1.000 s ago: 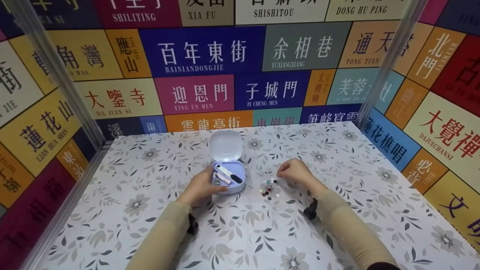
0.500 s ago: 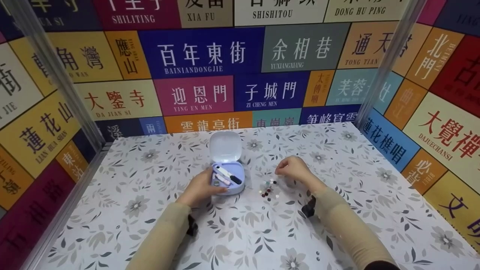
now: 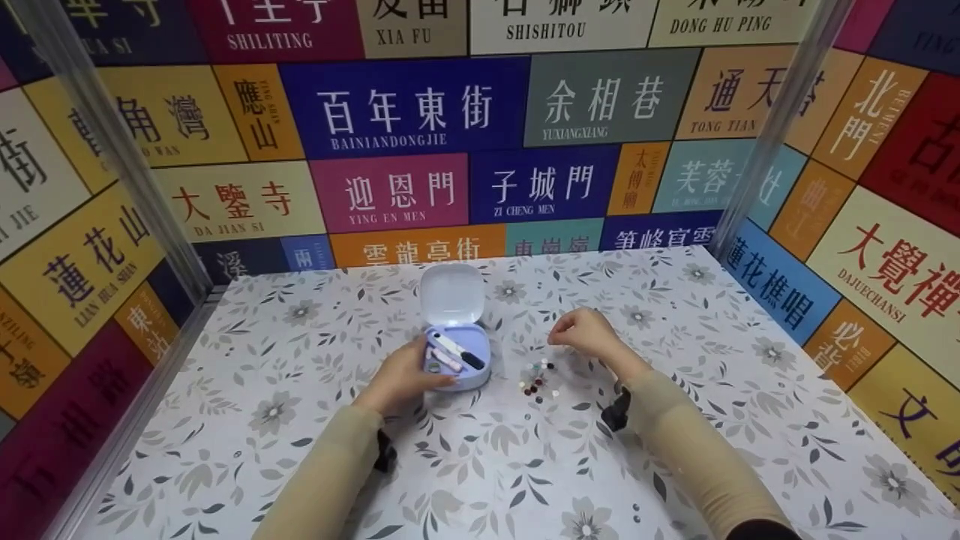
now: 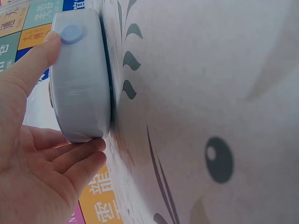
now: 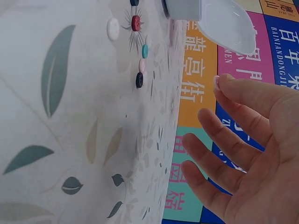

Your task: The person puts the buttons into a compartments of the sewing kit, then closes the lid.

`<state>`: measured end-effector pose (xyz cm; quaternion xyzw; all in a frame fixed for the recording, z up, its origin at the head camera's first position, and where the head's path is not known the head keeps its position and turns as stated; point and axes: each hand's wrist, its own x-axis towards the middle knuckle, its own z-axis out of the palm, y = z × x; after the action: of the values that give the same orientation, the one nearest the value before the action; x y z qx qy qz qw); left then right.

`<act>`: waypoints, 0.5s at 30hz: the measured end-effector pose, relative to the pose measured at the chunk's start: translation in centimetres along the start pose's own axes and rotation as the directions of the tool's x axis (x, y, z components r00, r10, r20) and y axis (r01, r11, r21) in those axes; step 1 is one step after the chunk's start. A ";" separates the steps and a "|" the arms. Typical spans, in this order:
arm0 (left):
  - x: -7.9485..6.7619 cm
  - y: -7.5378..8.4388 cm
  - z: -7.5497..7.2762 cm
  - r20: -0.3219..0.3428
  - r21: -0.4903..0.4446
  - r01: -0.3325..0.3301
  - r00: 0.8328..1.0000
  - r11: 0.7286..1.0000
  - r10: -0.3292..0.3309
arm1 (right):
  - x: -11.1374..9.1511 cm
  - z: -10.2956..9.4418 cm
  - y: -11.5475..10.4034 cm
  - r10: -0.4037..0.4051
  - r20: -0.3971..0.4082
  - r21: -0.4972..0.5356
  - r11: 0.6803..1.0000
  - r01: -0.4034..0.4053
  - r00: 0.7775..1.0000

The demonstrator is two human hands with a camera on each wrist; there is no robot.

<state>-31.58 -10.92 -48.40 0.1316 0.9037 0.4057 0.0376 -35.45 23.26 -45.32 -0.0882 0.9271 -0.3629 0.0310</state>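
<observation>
My left hand [image 3: 399, 375] grips the near left side of a lavender sewing box [image 3: 475, 379], thumb on its front and fingers round the side. In the left wrist view, the thumb lies by the box's round blue catch [image 4: 72, 34]. Its white lid [image 3: 453, 294] stands raised. Inside are a white tool with a black end [image 3: 471, 359] and a pale pink tube [image 3: 447, 360]. Right of the box, my right hand [image 3: 591, 335] hovers above the table. Thumb and forefinger pinch a small pale piece, seemingly a button [image 5: 216, 83]; the other fingers are loosely bent.
Several loose buttons, among them a red one [image 5: 136, 23], a teal one [image 5: 145, 51] and a black one [image 5: 139, 80], lie between the box and my right hand. A floral cloth [image 3: 300, 450] covers the table. Sign-printed walls [image 3: 405, 105] enclose its back and sides.
My right hand has shifted slightly left and away from me, toward the box. The left hand and the box have stayed in place.
</observation>
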 end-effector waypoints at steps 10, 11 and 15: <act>0.0 -0.1 0.0 0.005 -0.016 0.004 1.000 1.000 -0.004 | 0.3 0.5 -0.8 -0.034 -0.012 0.004 0.999 0.034 0.999; 0.1 -0.1 0.0 0.005 -0.019 0.003 1.000 1.000 -0.003 | 0.3 0.5 -0.8 -0.036 -0.016 -0.003 0.999 0.036 0.999; 0.1 -0.1 0.0 0.011 -0.028 0.015 1.000 0.999 -0.015 | 0.3 0.7 -0.9 -0.041 -0.034 -0.025 0.999 0.040 0.999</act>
<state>-31.69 -10.89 -48.47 0.1264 0.8987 0.4173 0.0471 -35.50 22.14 -45.24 -0.1010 0.9299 -0.3536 0.0065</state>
